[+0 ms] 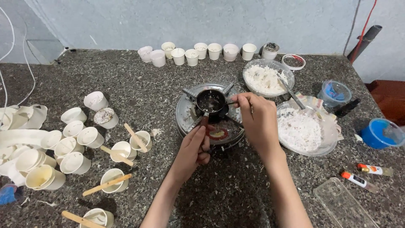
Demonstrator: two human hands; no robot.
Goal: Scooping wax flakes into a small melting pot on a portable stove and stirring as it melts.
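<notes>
Head view, looking down on a speckled dark stone counter. At the far left edge lie white cords and crumpled white paper scraps. Just right of them a cluster of small white paper cups lies tipped and upright, and several near ones carry flat wooden sticks across their rims. Along the far wall stands a row of more white cups.

At the middle sits a round metal burner with a small dark pot on its prongs, a dark shiny liquid inside. The left hand comes in from the near side, its fingers curled together around the pot's reddish handle. The right hand sits just right of the pot, thumb and forefinger pinching a thin stick whose tip reaches the pot's rim.

Right of the burner, a clear bowl of white flakes stands far, with a metal spoon leaning out of it. A larger clear dish of white flakes sits nearer. Further right are a small lidded tub with blue pieces, a blue bowl, two small glue tubes and a clear phone case at the near right.
</notes>
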